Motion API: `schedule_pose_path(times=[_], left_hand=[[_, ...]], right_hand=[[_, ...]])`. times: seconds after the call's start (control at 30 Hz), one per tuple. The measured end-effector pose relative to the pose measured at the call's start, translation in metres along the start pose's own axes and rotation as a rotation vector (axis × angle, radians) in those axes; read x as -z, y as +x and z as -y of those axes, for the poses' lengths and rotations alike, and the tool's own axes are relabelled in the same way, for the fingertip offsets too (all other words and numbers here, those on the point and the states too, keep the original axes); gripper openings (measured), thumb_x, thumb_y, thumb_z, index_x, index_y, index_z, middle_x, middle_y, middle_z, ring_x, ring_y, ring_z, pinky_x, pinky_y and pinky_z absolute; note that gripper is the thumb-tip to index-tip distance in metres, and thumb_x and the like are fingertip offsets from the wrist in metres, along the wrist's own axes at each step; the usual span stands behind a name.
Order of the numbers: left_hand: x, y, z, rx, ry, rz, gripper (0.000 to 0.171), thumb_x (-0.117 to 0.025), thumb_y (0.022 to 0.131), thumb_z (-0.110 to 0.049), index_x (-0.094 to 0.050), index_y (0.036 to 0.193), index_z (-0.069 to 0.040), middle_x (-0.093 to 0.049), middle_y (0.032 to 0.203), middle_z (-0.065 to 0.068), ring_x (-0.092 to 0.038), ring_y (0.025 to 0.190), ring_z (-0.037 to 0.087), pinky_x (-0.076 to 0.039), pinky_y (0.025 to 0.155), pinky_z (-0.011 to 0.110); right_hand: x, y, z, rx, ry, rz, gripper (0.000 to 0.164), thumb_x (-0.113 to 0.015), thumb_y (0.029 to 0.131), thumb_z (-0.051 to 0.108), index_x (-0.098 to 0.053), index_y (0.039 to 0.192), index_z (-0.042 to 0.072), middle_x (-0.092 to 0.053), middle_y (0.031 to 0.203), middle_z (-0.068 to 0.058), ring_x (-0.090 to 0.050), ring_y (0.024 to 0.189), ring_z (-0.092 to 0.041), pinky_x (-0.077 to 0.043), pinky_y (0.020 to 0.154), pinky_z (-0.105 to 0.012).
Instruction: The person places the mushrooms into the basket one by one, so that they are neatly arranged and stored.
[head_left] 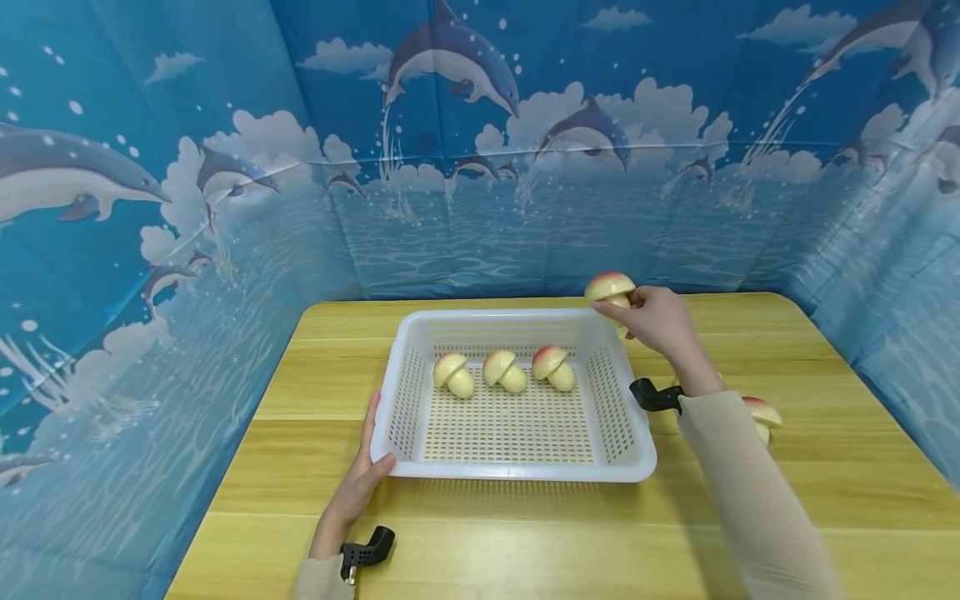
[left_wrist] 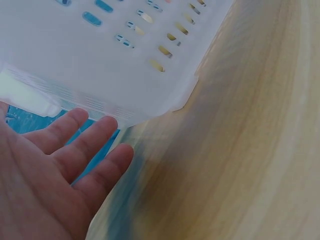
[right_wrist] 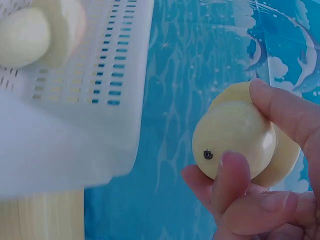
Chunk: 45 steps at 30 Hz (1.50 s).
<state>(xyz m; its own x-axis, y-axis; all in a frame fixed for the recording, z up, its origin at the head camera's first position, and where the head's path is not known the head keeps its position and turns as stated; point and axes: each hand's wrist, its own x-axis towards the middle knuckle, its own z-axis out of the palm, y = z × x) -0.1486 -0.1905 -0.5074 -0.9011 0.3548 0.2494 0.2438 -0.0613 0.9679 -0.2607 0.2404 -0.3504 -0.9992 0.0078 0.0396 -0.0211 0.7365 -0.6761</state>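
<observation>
In the head view my right hand (head_left: 663, 318) holds a toy mushroom (head_left: 610, 286) with a reddish cap, above the back right corner of a white plastic basket (head_left: 517, 472). The right wrist view shows thumb and fingers around this mushroom's pale round stem (right_wrist: 235, 132), which has a small dark spot. Three similar mushrooms lie in a row inside the basket: a left one (head_left: 461, 384), a middle one (head_left: 513, 379) and a right one (head_left: 561, 377). My left hand (head_left: 358, 483) rests against the basket's front left corner; its fingers (left_wrist: 92, 142) look extended along the outside.
More mushrooms (head_left: 762, 412) lie on the wooden table (head_left: 510, 542) to the right of the basket, partly hidden by my right forearm. A blue dolphin-print curtain (head_left: 465, 225) hangs behind and along both sides of the table.
</observation>
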Motion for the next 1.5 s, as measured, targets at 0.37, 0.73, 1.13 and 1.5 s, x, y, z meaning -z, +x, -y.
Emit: schedule_pose_path(times=[0.37,0.73,1.13,1.5], left_hand=[[-0.002,-0.001,-0.003,0.002,0.004,-0.01,0.08,-0.046,0.094,-0.021,0.008,0.151,-0.035,0.009,0.158,0.003,-0.002,0.14,0.036,-0.005,0.102,0.063],[-0.002,-0.001,-0.003,0.003,0.003,-0.016,0.08,-0.046,0.094,-0.022,0.009,0.152,-0.031,0.008,0.158,0.003,-0.002,0.14,0.036,-0.005,0.102,0.063],[-0.002,-0.002,-0.004,0.002,0.009,-0.013,0.08,-0.046,0.094,-0.023,0.009,0.151,-0.035,0.009,0.158,0.003,-0.002,0.14,0.038,-0.006,0.101,0.066],[-0.002,0.0,-0.001,0.004,0.003,-0.02,0.08,-0.046,0.094,-0.024,0.008,0.151,-0.034,0.008,0.158,0.001,-0.003,0.14,0.037,-0.007,0.101,0.065]], right_hand=[[-0.017,0.006,0.018,0.083,0.021,0.014,0.057,-0.064,0.08,0.061,-0.064,0.091,0.005,-0.063,0.073,-0.008,-0.062,0.067,-0.034,-0.044,0.053,-0.037],[-0.029,0.007,0.035,0.129,0.024,0.029,0.051,-0.066,0.08,0.058,-0.065,0.088,0.007,-0.063,0.072,-0.007,-0.06,0.057,-0.022,-0.043,0.05,-0.036],[-0.045,0.007,0.056,0.144,0.06,0.075,0.051,-0.068,0.08,0.055,-0.064,0.093,0.006,-0.065,0.08,-0.009,-0.061,0.058,-0.021,-0.048,0.053,-0.036],[-0.062,0.003,0.071,0.195,0.047,0.094,0.045,-0.071,0.08,0.05,-0.064,0.089,0.005,-0.064,0.077,-0.007,-0.058,0.058,-0.02,-0.047,0.054,-0.034]])
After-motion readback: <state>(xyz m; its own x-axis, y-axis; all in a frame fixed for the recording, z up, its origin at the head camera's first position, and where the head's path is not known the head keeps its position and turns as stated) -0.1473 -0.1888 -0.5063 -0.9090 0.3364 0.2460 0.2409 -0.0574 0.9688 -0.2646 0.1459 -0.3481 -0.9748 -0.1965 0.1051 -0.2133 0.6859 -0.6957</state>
